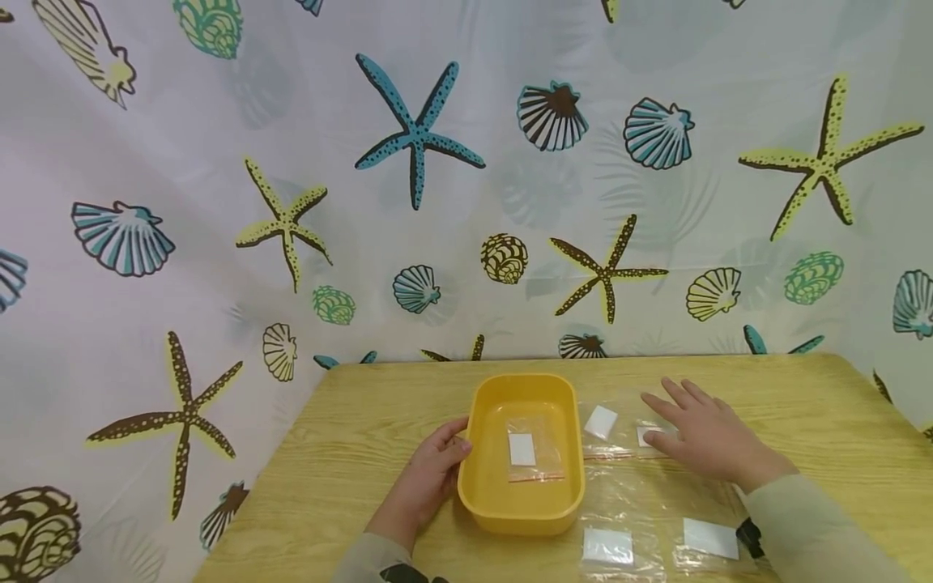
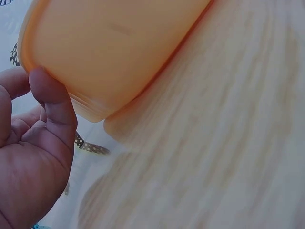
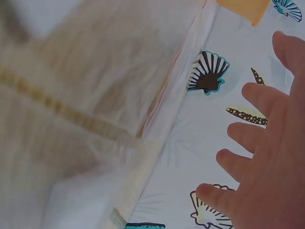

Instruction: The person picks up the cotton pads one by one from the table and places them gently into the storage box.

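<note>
A yellow plastic tub (image 1: 521,525) stands on the table, its left rim pinched by my left hand (image 1: 430,476). In the left wrist view the thumb (image 2: 53,90) lies against the tub's wall. Inside the tub is a clear zip bag (image 1: 548,453) with a white slip and a red seal line. My right hand (image 1: 705,433), fingers spread, hovers above or touches a zip bag (image 1: 647,437) right of the tub; contact cannot be told. Its fingers hold nothing in the right wrist view. Part of that bag is hidden under the hand.
More clear zip bags with white slips lie right of the tub: one at the upper left (image 1: 601,423), one nearer the front (image 1: 608,547), another at the front right (image 1: 711,538). A wooden table (image 1: 350,429) meets a shell-and-starfish curtain (image 1: 415,243) behind.
</note>
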The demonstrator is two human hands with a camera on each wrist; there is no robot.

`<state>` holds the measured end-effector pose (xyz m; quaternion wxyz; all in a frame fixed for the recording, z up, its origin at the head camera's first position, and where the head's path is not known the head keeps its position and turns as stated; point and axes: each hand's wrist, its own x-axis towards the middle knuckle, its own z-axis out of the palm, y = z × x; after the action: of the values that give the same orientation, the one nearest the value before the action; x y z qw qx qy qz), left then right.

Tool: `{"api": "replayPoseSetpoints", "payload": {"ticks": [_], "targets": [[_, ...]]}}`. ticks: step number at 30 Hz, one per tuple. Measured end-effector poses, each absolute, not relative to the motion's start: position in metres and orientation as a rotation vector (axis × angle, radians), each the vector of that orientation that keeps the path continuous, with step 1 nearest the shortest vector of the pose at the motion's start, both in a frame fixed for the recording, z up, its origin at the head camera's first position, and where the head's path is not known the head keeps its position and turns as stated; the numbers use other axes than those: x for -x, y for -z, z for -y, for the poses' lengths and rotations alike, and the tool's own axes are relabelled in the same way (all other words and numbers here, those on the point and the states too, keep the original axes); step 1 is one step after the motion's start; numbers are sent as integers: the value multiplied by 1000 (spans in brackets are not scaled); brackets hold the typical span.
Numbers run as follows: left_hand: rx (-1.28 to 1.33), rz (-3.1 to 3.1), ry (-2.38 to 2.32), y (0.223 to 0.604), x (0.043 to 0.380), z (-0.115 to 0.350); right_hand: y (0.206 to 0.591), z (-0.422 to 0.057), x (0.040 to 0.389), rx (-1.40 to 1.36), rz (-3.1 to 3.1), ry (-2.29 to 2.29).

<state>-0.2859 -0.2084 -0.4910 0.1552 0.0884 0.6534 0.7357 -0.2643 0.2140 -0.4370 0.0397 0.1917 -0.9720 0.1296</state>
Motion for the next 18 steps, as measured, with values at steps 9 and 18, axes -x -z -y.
{"api": "replayPoseSetpoints", "payload": {"ticks": [9, 18], "targets": [[-225, -1847, -2148, 487, 285, 207, 436, -223, 268, -615, 3014, -384], [-221, -1802, -2179, 490, 285, 207, 437, -226, 274, -656, 3048, -380]]}}
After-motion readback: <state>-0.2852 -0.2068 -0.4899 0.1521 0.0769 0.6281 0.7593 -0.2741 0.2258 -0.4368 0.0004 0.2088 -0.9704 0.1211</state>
